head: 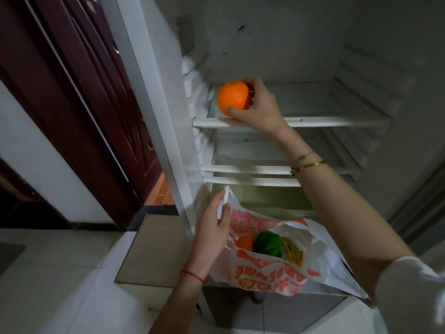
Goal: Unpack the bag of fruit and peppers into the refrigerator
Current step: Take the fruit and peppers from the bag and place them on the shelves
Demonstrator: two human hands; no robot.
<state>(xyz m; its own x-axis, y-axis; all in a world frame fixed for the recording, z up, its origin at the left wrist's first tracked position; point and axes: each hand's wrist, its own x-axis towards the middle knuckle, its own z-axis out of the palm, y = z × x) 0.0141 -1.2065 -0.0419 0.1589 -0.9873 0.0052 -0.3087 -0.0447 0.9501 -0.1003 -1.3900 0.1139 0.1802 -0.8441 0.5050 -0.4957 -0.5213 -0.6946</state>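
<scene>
Orange fruit [233, 98], firm, round and probably light, is resting in my right hand [258, 106], fingers curled around its sides above the top shelf [313, 121]. My left hand [213, 227] is pinching the thin, limp bag [277, 268] open by its rim.

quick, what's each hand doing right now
Left hand: closed, pinching the plastic bag handle.
Right hand: closed around the orange fruit at the top shelf.
</scene>
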